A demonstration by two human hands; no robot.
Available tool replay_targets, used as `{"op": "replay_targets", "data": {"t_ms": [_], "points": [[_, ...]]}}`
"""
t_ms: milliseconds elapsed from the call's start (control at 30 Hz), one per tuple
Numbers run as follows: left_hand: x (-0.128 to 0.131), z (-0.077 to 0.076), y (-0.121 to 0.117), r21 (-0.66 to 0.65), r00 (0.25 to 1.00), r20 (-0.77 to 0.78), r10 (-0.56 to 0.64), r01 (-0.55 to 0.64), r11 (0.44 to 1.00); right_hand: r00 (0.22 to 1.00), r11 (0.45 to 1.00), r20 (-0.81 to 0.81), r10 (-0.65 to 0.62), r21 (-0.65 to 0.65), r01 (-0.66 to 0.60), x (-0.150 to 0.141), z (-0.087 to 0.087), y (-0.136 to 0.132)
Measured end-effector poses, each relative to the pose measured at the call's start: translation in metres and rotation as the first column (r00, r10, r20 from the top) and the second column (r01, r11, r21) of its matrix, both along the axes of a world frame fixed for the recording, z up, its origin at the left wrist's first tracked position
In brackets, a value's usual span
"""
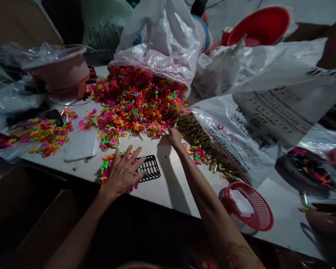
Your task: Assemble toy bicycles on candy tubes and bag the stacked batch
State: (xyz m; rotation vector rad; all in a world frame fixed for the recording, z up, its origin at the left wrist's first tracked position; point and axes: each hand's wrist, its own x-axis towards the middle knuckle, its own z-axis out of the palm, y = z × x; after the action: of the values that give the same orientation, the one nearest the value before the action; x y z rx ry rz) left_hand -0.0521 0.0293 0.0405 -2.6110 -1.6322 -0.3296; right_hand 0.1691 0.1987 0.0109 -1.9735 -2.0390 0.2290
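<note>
Left hand (123, 173) lies spread flat over a small clump of colourful plastic pieces (106, 166) beside a black grid tray (149, 168) on the counter (168, 186); right hand (174, 136) reaches into the big pile (137, 102), its fingers hidden

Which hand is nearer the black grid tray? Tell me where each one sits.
Left. The left hand lies flat on small colourful pieces, its fingers over the black grid tray. The right hand reaches farther up the table, at the edge of the big colourful pile.
</note>
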Motion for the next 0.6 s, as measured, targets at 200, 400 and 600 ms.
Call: {"op": "replay_targets", "data": {"t_ms": [200, 400, 600], "points": [[-0.006, -0.009, -0.004, -0.026, 0.999, -0.007, 0.036, -0.037, 0.999, 0.995, 0.986, -0.068, -0.073, -0.155, 0.062, 0.004, -0.021, -0.024], [-0.012, -0.006, -0.014, -0.013, 1.0, -0.007, -0.02, 0.02, 1.0, 0.553, 0.947, -0.821, -0.142, -0.276, -0.167, 0.018, -0.028, -0.106], [-0.012, 0.0, -0.02, -0.034, 0.999, 0.021, -0.04, 0.041, 0.999, 0.597, 0.972, -0.802, -0.016, -0.151, -0.178, -0.004, -0.029, -0.133]]}}
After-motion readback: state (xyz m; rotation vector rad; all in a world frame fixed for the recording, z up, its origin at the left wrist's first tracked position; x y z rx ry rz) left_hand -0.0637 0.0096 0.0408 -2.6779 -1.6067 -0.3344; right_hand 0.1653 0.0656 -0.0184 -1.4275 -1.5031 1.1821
